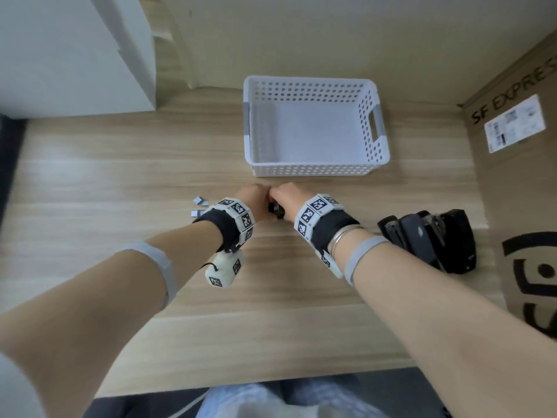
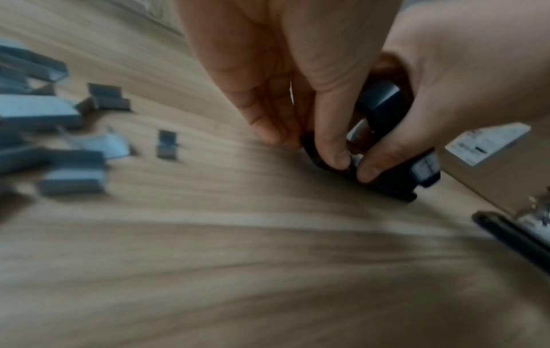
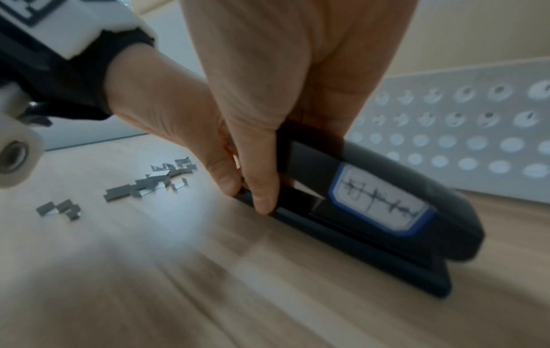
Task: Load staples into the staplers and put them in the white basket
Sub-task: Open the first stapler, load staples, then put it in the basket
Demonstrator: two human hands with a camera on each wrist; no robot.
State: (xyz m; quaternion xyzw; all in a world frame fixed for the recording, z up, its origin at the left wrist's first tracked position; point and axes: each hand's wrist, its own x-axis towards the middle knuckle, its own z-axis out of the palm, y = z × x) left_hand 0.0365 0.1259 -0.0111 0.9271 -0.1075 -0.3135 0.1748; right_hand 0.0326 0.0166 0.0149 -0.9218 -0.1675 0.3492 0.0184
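Stapler (image 3: 369,212) gripped by both hands (image 1: 253,200) (image 1: 289,197); two more staplers (image 1: 431,239); one basket (image 1: 313,170).

Light wood-grain desk (image 1: 120,164) under soft, even light. Cream wall (image 1: 301,34) at 12 o'clock. White cabinet (image 1: 69,52) at 10 o'clock; printed cardboard box (image 1: 518,188) at 3 o'clock.

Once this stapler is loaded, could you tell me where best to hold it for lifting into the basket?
Probably grip the stapler across its narrow middle, from above: it lies flat on the table, long sides exposed. The right hand already sits on top; the basket stands open just beyond.
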